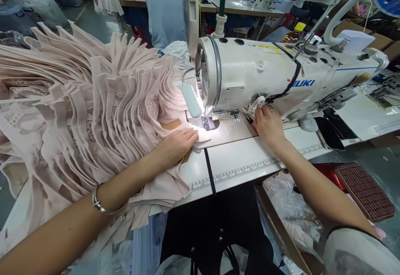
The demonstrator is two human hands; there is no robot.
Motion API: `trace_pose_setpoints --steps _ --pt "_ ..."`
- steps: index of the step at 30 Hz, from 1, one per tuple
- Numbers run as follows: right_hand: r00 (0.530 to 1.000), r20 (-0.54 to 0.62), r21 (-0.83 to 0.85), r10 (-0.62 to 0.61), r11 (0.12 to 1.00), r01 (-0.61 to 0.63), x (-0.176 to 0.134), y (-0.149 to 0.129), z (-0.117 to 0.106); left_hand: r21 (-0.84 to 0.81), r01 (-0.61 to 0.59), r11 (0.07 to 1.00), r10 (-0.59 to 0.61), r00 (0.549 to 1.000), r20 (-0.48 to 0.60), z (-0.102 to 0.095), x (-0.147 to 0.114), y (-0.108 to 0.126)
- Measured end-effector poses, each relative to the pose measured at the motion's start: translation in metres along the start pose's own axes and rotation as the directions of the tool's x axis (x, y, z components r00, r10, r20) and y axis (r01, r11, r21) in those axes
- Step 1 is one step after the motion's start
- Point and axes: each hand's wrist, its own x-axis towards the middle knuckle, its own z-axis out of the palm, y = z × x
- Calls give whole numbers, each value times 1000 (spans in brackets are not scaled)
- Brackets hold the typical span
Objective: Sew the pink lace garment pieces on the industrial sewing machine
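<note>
My left hand (179,143) lies flat, palm down, on a pale pink fabric piece (170,130) just left of the needle area. Its fingers point towards the lit presser foot (206,123) of a white sewing machine (246,73). My right hand (269,126) is raised under the machine's arm, fingers closed round a small white knob (260,99); the fingertips are partly hidden. Beside that hand, a red-handled tool (252,127) with dark tips lies on the machine bed. A big heap of pink fabric pieces with lace parts (103,96) spreads left of the machine.
A small lamp (191,100) hangs by the needle. A ruler strip (240,170) runs along the table's front edge. A dark phone-like slab (328,132) lies to the right. Below stands a box (281,225) of plastic-wrapped items. A person in blue (165,8) is beyond.
</note>
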Motion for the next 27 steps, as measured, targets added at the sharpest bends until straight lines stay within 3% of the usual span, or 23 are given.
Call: trace_pose_setpoints --steps 3,5,6,8,11,14,19,24,27 --pt "984 8 183 -180 967 176 -8 -33 3 2 14 1000 -14 1000 -1 2 11 5" --pt "933 29 289 -358 897 335 -14 -56 6 63 -8 998 7 1000 16 3 21 18" --pt "921 27 320 -389 876 360 -16 -66 8 106 -16 994 13 999 32 3 25 27" --pt "934 26 362 -356 874 323 -15 -80 10 213 -12 977 -2 998 66 3 32 45" --pt "978 65 400 -201 903 159 -6 -87 11 305 -6 952 -30 993 115 2 33 60" --pt "987 83 413 -140 906 94 -1 -87 12 288 -1 958 -33 993 114 -2 27 56" --pt "983 48 347 -177 926 149 -5 -87 8 238 7 971 -26 996 80 -8 20 40" --pt "941 317 95 -118 991 92 7 -91 -13 223 17 975 -40 994 100 -7 23 46" --pt "899 427 73 -95 995 70 19 -99 -21 231 13 973 -35 995 91 -3 26 47"
